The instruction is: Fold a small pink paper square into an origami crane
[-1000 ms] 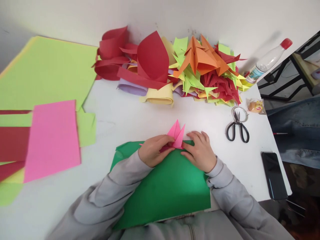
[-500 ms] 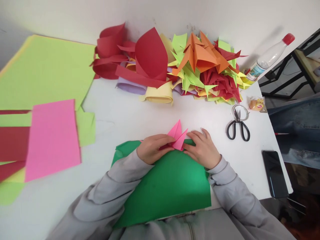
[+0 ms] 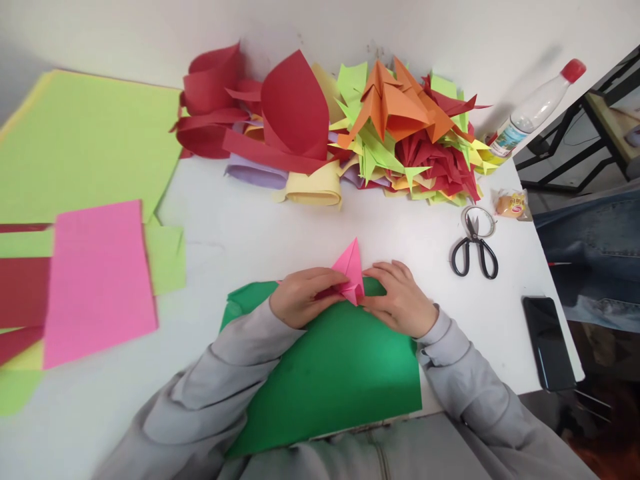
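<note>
A pink folded paper [image 3: 353, 270] with a pointed top stands over the far edge of a green sheet [image 3: 335, 373]. My left hand [image 3: 303, 297] is closed on its left side, thumb below and fingers above. From the right, my right hand [image 3: 400, 300] has its thumb and forefinger at the paper's right edge, with the other fingers curled behind. Part of the paper is hidden by my left fingers.
Scissors [image 3: 474, 247] lie partly over a tape roll [image 3: 487, 221]; a wrapped snack [image 3: 511, 204] and phone [image 3: 549, 343] sit near the right edge. Folded paper pieces [image 3: 395, 127] and a bottle [image 3: 530, 120] stand behind. At left is a pink sheet [image 3: 100, 280].
The right-hand point of the pink paper, standing apart before, is now folded in against the rest. My right hand has moved slightly left, up to the paper's edge.
</note>
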### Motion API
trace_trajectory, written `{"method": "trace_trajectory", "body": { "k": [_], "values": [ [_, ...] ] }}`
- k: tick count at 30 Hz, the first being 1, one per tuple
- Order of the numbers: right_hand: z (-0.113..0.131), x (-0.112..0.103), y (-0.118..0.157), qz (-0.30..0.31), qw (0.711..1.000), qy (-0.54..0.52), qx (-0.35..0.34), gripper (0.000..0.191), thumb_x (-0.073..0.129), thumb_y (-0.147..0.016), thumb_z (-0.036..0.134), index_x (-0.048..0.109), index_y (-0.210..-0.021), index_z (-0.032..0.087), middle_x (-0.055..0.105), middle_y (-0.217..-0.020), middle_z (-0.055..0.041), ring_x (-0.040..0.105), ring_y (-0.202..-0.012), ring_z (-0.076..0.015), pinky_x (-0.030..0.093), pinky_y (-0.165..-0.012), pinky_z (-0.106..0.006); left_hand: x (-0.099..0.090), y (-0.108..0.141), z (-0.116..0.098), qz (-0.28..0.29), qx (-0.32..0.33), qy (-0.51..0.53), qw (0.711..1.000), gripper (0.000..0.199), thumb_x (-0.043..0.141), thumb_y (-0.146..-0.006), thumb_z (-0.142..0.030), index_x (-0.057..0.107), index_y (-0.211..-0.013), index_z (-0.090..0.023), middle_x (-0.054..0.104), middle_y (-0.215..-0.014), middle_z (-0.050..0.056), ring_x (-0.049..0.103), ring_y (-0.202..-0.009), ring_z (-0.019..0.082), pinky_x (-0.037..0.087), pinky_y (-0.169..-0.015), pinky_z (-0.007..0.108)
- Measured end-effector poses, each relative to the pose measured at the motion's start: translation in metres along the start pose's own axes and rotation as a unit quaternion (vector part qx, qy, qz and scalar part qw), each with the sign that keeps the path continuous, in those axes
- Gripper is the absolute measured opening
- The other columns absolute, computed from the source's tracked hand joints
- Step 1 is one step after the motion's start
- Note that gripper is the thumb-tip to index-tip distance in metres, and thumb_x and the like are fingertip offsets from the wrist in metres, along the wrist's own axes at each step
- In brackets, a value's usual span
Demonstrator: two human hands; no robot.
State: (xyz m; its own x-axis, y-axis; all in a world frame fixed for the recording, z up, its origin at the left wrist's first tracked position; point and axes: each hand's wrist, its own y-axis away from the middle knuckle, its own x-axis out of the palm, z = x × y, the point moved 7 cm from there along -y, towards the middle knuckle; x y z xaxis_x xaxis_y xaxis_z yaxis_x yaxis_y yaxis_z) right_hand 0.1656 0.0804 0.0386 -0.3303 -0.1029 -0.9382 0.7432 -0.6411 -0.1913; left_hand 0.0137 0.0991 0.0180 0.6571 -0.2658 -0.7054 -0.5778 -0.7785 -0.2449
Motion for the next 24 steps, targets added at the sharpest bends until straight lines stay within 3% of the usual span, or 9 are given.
{"method": "trace_trajectory", "body": {
  "k": [9, 24],
  "values": [
    [-0.001, 0.0, 0.0, -0.008, 0.999, 0.05, 0.008, 0.018, 0.055, -0.092, 0.035, 0.07, -0.102, 0.033, 0.059, -0.122, -0.0067, 0.045, -0.119, -0.0257, 0.028, -0.105, -0.054, 0.0, 0.002, 0.0, 0.011, 0.036, 0.015, 0.999, 0.023, 0.051, -0.094, -0.033, 0.068, -0.105, -0.021, 0.07, -0.109, 0.008, 0.066, -0.099, 0.016, 0.052, -0.091, 0.026],
    [-0.002, -0.009, 0.001, -0.021, 0.998, 0.066, 0.012, 0.02, 0.056, -0.091, 0.036, 0.072, -0.099, 0.027, 0.06, -0.123, -0.006, 0.047, -0.116, -0.0284, 0.03, -0.103, -0.055, -0.009, -0.004, -0.015, -0.051, 0.113, -0.054, 0.991, 0.026, 0.048, -0.096, -0.029, 0.069, -0.092, -0.015, 0.073, -0.094, 0.009, 0.07, -0.085, 0.014, 0.058, -0.081, 0.022]
  ]
}}
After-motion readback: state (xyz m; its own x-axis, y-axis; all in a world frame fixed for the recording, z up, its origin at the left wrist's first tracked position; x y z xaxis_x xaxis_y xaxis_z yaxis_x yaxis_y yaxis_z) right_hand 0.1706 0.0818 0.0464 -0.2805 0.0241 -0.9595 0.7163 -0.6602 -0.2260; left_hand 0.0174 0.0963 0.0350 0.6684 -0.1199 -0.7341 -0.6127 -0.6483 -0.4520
